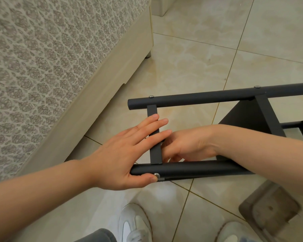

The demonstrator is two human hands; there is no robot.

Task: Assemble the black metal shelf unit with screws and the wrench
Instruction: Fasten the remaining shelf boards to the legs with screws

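The left hand is lying flat over the end of the black shelf unit. Its fingers are straight and slightly spread, pressing on the flat crossbar, while the thumb is resting against the near tube. A screw is sitting right at the thumb tip, its head facing the person. Just right of those fingertips, across the crossbar, the right hand is curling inward. Its own fingers are tucked against the bar's far side, and whether they are pinching anything is hidden. No wrench is showing.

The near tube's long axis is running left to right, crosswise to both forearms, with the unit lying on its side beyond the right wrist. The coming move is probably turning on that screw. It is lying below and left of the right fingers and touching the left thumb, so the left hand is nearer.
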